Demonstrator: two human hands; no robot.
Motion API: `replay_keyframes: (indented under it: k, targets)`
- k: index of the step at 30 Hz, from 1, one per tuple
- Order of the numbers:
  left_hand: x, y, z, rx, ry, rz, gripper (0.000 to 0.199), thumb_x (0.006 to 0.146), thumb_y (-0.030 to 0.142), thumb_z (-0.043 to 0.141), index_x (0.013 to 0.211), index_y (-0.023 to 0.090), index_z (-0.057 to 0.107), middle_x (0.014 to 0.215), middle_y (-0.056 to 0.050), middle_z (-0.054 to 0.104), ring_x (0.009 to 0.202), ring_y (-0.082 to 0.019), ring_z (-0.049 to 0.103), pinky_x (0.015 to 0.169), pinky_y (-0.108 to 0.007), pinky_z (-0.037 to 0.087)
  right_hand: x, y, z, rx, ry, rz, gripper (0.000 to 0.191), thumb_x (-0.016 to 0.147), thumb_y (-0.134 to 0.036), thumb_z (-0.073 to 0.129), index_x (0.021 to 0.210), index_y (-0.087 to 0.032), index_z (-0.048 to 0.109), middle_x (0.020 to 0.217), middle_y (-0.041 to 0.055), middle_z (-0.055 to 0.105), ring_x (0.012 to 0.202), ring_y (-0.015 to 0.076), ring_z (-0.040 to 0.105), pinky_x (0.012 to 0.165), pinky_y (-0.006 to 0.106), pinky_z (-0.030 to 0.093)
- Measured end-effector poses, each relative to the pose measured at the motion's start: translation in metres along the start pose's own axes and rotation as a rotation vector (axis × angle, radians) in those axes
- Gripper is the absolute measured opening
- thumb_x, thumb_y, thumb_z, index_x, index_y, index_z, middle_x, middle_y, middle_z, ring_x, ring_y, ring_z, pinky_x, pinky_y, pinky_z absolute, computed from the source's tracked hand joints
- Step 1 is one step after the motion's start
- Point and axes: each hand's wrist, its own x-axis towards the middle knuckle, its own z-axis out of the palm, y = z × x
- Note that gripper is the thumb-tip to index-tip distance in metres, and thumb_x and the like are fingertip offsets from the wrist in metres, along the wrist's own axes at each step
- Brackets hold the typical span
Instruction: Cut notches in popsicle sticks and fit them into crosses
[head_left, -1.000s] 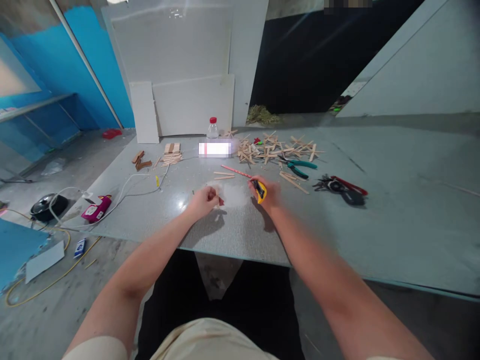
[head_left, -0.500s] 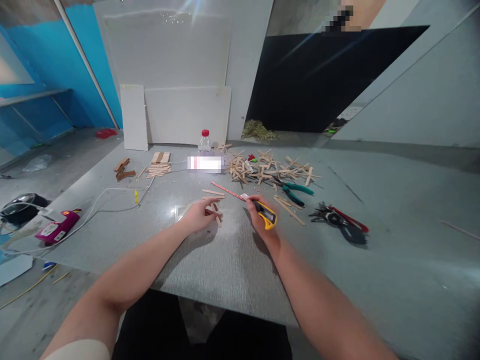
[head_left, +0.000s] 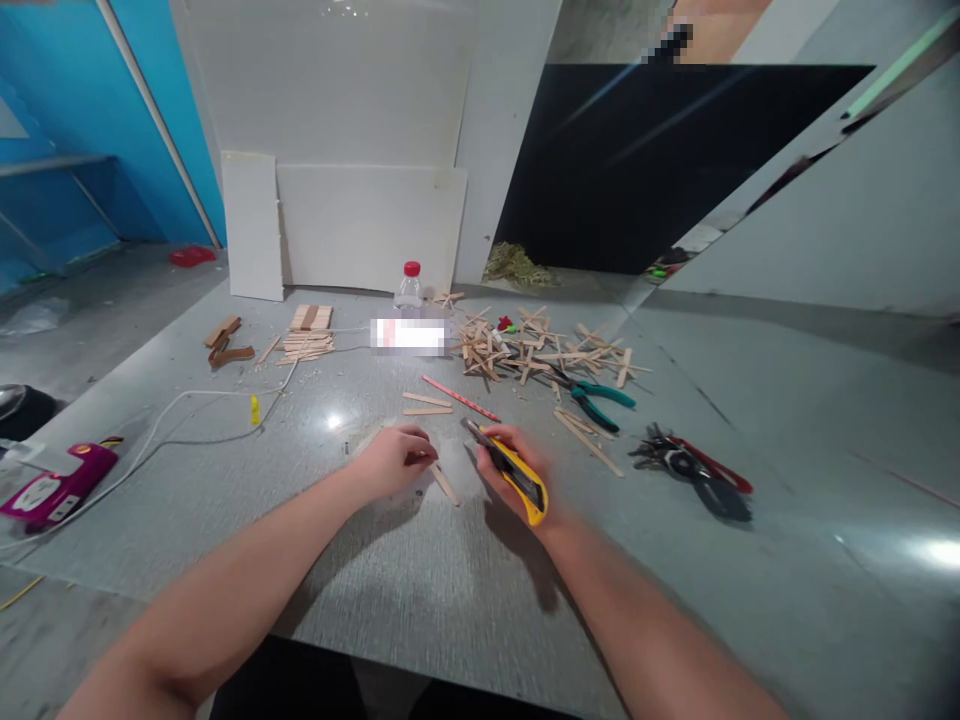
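Observation:
My left hand point(head_left: 396, 460) is closed in a pinch on the upper end of a wooden craft stick point(head_left: 447, 486), whose lower end slants toward the table's front. My right hand point(head_left: 517, 450) grips a yellow utility knife point(head_left: 525, 480), its metal tip pointing up and left, apart from the stick. Just beyond the knife, a red patterned pencil-like rod point(head_left: 460, 397) lies on the table. Two loose craft sticks point(head_left: 427, 410) rest beyond my left hand.
At the back right lies a heap of craft sticks joined in crosses point(head_left: 525, 345). Green-handled pliers point(head_left: 600, 395) and a bunch of keys point(head_left: 675, 460) are to the right. A stick bundle point(head_left: 309, 320), red-capped bottle point(head_left: 409, 290) and purple glue gun point(head_left: 64, 485) are also on the table.
My right hand has let go of the red rod, which now lies on the table, and has turned the knife with its tip toward my left hand. The held stick has changed angle.

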Motion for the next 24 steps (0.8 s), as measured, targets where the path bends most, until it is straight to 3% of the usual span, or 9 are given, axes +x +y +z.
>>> replay_keyframes:
  k: [3, 11, 19, 24]
  targets:
    - [0.002, -0.004, -0.003, 0.082, 0.011, 0.063, 0.026, 0.103, 0.038, 0.065, 0.117, 0.017, 0.069, 0.121, -0.008, 0.070, 0.108, -0.021, 0.069, 0.097, -0.044, 0.059, 0.003, -0.005, -0.004, -0.012, -0.007, -0.050, 0.015, 0.095, -0.036, 0.069, 0.100, -0.022, 0.073, 0.093, 0.0057, 0.079, 0.080, 0.0204, 0.074, 0.078, 0.037, 0.060]
    - [0.006, -0.014, -0.005, 0.168, 0.020, 0.146, 0.024, 0.103, 0.038, 0.065, 0.115, 0.017, 0.069, 0.118, -0.008, 0.071, 0.105, -0.020, 0.069, 0.095, -0.043, 0.060, 0.001, -0.017, -0.011, 0.019, -0.043, -0.053, 0.014, 0.084, -0.024, 0.070, 0.097, -0.027, 0.072, 0.085, 0.0022, 0.077, 0.073, 0.0212, 0.072, 0.070, 0.034, 0.057]
    - [0.008, -0.012, -0.006, 0.205, 0.013, 0.124, 0.024, 0.103, 0.037, 0.065, 0.116, 0.017, 0.069, 0.119, -0.008, 0.071, 0.106, -0.021, 0.069, 0.095, -0.043, 0.060, -0.002, -0.033, -0.017, 0.079, -0.103, 0.032, 0.012, 0.095, -0.031, 0.063, 0.091, -0.027, 0.075, 0.086, 0.0036, 0.081, 0.077, 0.0227, 0.076, 0.073, 0.036, 0.062]
    - [0.008, -0.014, -0.004, 0.208, -0.001, 0.120, 0.025, 0.103, 0.038, 0.065, 0.117, 0.017, 0.069, 0.119, -0.008, 0.071, 0.105, -0.020, 0.070, 0.094, -0.042, 0.060, -0.005, -0.041, -0.019, 0.075, -0.148, 0.031, 0.016, 0.097, -0.030, 0.061, 0.101, -0.027, 0.076, 0.086, 0.0038, 0.082, 0.066, 0.0200, 0.075, 0.065, 0.033, 0.061]
